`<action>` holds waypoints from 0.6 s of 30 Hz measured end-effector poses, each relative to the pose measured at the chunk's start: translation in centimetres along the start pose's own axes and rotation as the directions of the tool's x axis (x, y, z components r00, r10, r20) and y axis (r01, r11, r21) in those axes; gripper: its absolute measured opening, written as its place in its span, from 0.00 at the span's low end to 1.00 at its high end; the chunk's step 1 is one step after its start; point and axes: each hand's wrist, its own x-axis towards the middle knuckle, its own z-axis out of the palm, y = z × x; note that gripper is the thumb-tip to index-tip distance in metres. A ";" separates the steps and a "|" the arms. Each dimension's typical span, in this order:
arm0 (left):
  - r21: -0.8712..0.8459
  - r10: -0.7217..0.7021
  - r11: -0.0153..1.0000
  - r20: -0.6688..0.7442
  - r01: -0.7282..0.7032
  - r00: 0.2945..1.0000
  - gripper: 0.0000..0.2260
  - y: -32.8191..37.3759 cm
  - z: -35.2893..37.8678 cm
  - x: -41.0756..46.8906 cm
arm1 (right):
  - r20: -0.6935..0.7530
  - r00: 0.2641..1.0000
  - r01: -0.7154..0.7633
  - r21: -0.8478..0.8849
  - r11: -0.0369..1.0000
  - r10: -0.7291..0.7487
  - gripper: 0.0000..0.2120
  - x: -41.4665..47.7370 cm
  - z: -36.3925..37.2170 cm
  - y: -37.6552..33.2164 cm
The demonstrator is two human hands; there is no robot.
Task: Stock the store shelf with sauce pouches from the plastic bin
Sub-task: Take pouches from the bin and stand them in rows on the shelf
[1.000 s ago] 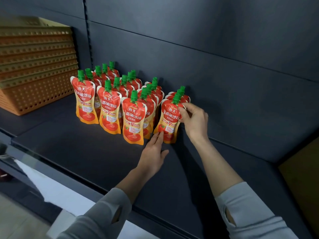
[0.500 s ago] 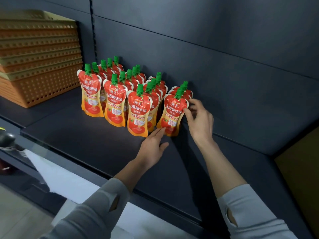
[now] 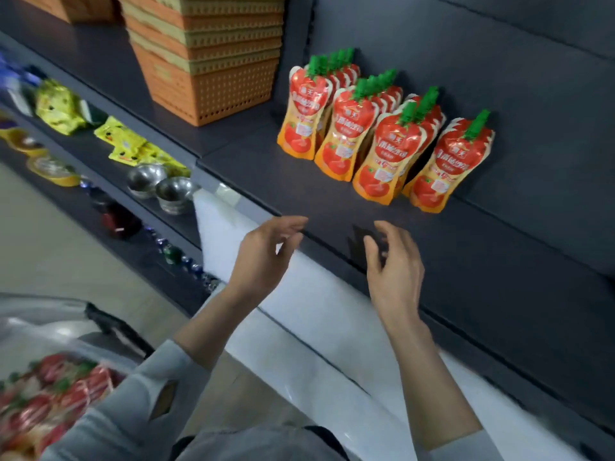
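Several red and orange sauce pouches (image 3: 379, 141) with green caps stand upright in rows on the dark shelf (image 3: 332, 201), near its back panel. My left hand (image 3: 263, 254) hovers at the shelf's front edge, fingers apart and empty. My right hand (image 3: 396, 271) hangs over the shelf front, below the rightmost pouch (image 3: 446, 168), also empty with fingers spread. Both hands are well clear of the pouches. At the lower left, blurred, the plastic bin (image 3: 40, 331) holds more sauce pouches (image 3: 43, 390) under my left sleeve.
A stack of orange perforated baskets (image 3: 206, 58) stands on the same shelf, left of the pouches. The lower shelf carries yellow packets (image 3: 129, 141), metal bowls (image 3: 166, 188) and small jars. A white price strip (image 3: 299, 294) runs along the shelf front.
Both hands have pulled back from the rightmost pouch to the shelf's front edge. The view has swung left and down, bringing the bin and the lower shelf into sight.
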 end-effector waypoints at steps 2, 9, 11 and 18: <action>-0.001 -0.083 0.997 -0.049 0.083 0.995 0.10 -2.1 -3.6 -2.6 | 0.048 0.998 0.047 0.055 0.997 -0.050 0.12 -2.7 2.5 -3.2; 0.097 -0.365 0.914 -0.236 0.395 0.901 0.09 -10.9 -15.3 -14.4 | 0.313 0.908 0.215 0.226 0.950 -0.280 0.10 -13.4 12.2 -14.6; 0.118 -0.457 0.858 -0.270 0.500 0.848 0.09 -13.4 -17.6 -18.3 | 0.420 0.841 0.230 0.294 0.928 -0.341 0.10 -16.6 15.3 -17.5; -0.064 -0.742 0.609 -0.396 0.791 0.540 0.14 -21.4 -21.6 -29.1 | 0.904 0.263 0.157 0.305 0.939 -0.338 0.19 -24.6 25.4 -25.0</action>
